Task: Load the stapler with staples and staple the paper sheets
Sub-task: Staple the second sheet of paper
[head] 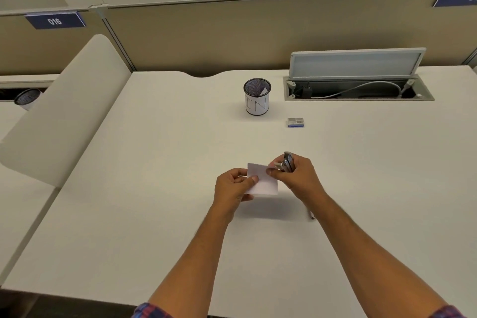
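Pinching the left edge of a small white stack of paper sheets [263, 179] between thumb and curled fingers, the left hand [232, 187] holds it up just above the pale cream surface [154, 188]. The right hand [296, 175] has its grip wrapped round a slim dark metal stapler [287, 162], whose nose meets the sheets' upper right corner. Whether its mouth is over the corner I cannot tell.

The sheets look feather-light and floppy, so they should be taken close to the corner being fastened, or they will sag and slide apart. The stapler looks rigid, smooth and a bit heavier; I'd judge it best squeezed near the front, thumb on top.

The paper is plain white, rectangular and flat. The stapler is narrow, with a grey and silver sheen.

Further back lies a small blue-and-grey staple box [295, 122], near a black mesh pen cup wrapped in white paper [257, 97]. Behind is an open cable tray with its grey lid raised [358, 85].
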